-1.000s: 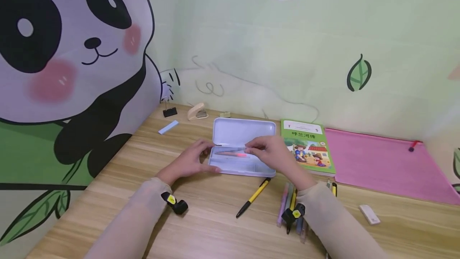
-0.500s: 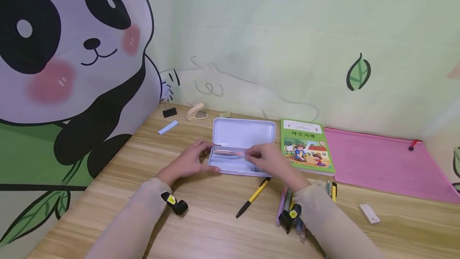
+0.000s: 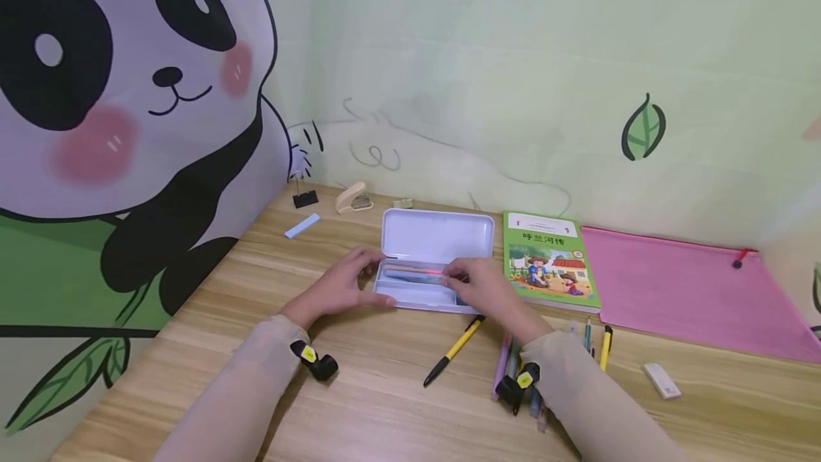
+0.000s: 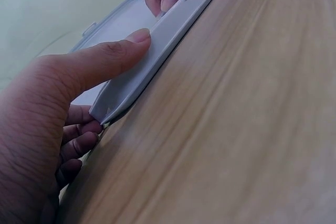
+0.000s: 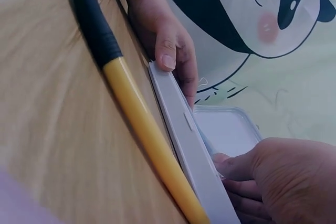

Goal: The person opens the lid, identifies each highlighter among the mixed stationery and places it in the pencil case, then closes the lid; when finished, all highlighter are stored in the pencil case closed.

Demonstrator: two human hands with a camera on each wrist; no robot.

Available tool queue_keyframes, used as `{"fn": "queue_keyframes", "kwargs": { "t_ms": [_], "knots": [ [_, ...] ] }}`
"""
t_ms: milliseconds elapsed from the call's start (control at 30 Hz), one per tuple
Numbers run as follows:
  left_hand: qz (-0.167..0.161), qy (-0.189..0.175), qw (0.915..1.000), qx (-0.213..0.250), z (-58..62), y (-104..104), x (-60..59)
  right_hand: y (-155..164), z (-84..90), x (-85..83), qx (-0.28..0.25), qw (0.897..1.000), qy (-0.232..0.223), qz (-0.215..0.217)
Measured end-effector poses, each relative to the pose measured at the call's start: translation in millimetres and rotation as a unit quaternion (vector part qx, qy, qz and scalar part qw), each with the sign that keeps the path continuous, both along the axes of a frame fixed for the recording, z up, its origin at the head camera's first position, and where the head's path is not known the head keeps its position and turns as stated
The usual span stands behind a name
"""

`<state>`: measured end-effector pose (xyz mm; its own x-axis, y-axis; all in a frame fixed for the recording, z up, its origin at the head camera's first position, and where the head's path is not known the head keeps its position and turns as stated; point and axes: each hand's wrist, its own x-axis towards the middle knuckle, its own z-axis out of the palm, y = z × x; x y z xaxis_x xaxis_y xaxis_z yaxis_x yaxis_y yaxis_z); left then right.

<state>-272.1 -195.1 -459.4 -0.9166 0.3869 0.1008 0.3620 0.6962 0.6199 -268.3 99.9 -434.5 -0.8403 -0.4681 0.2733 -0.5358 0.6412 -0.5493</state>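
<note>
A white pencil case (image 3: 417, 296) lies on the table with its lid (image 3: 436, 234) swung up at the back. My left hand (image 3: 343, 284) grips its left end, thumb (image 4: 121, 53) over the front edge and fingers around the side. In the back compartment lies a slim reddish stick (image 3: 410, 269). Beside it, a slim bluish pen (image 3: 407, 277) sits low in that compartment, its right end between the thumb and fingers of my right hand (image 3: 481, 287). Those fingertips hide that end. A yellow and black pen (image 3: 454, 349) lies in front of the case.
Several pens (image 3: 503, 366) lie under my right forearm. A white eraser (image 3: 661, 381) is at the right. Behind stand a green book (image 3: 551, 262), a pink pouch (image 3: 673, 291), a small stapler (image 3: 353, 198), a black binder clip (image 3: 305, 199) and a blue strip (image 3: 301, 226).
My right hand has moved down toward the case's front, and the bluish pen has come down into the back compartment beside the reddish stick. My left hand has stayed at the left end.
</note>
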Motion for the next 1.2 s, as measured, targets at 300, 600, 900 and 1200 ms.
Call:
{"fn": "queue_keyframes", "kwargs": {
  "t_ms": [300,600,900,1200],
  "knots": [
    [0.002,-0.006,1.0,0.0,3.2,1.2,0.0,0.1,-5.9,-2.3,-0.005,1.0,0.011,-0.021],
    [0.002,-0.003,1.0,-0.002,-3.4,0.4,0.5,-1.2,-14.0,0.6,-0.025,0.998,0.008,-0.056],
    [0.001,0.001,1.0,0.001,-0.2,1.0,-0.4,-0.7,-13.0,-1.2,-0.024,0.998,0.01,-0.06],
    [0.003,0.002,1.0,-0.004,-0.1,0.8,-0.4,-0.7,-12.3,-0.9,-0.028,0.998,0.005,-0.064]
  ]
}}
